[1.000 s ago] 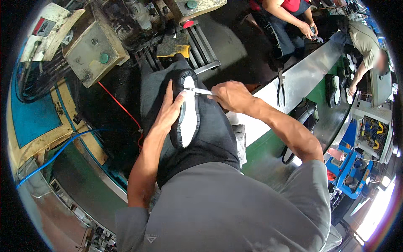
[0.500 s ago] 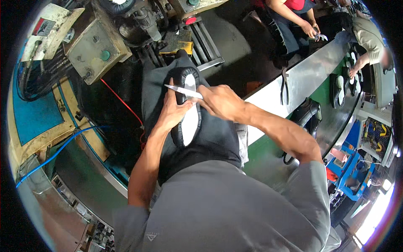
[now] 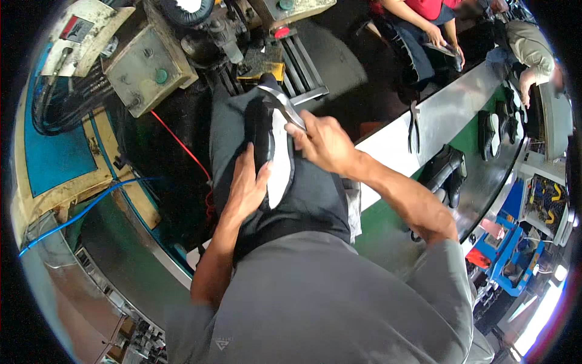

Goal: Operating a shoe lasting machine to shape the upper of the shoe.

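Left hand grips the shoe along its left — long axis near to far — right hand clutches a metal tool at the far end.

Bright, polished metal gleaming on the curved tool, and the black shoe answers with a leather-like, softly shiny side against a smooth, matt white underside! Dull, creased cloth on the trousers, then smooth, reflective bare metal all along the desk, while the control box shows scuffed, grimy paint, metal by its look!
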Demonstrator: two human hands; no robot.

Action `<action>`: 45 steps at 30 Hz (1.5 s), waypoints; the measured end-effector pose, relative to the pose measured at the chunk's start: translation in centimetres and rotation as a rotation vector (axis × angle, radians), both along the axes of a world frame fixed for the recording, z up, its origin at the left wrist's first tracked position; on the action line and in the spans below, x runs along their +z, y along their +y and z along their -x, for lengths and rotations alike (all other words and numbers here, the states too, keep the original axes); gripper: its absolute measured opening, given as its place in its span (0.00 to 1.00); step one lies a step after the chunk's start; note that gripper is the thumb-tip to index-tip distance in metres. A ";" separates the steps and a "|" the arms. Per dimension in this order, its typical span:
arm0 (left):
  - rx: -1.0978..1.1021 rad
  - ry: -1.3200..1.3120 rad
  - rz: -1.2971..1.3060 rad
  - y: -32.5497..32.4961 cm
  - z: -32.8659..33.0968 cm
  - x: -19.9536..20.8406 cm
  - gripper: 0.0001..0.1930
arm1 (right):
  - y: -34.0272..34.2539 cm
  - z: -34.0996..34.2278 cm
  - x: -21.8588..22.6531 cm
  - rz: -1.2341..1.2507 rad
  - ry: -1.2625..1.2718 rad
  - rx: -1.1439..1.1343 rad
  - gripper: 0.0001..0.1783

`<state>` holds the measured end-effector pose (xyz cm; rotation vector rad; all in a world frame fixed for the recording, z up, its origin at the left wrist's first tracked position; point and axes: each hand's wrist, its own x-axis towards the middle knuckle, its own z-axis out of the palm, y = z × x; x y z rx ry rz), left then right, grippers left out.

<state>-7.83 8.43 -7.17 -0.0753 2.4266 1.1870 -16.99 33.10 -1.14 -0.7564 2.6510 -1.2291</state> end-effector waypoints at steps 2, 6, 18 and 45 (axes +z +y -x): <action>0.046 -0.109 -0.044 -0.5 -0.1 0.9 0.47 | -0.4 0.0 -1.0 -0.060 -0.175 -0.072 0.22; 0.036 -0.110 -0.246 -1.2 1.5 -0.6 0.49 | 0.4 1.1 -1.7 -0.386 -0.243 0.078 0.17; 0.202 -0.157 -0.709 -0.7 -0.5 -2.4 0.53 | 0.6 -0.2 -3.1 -0.253 0.207 -0.154 0.11; 1.400 0.443 -0.024 -44.8 -23.1 -5.7 0.42 | -8.4 -5.8 -6.8 -0.356 -0.225 -0.102 0.16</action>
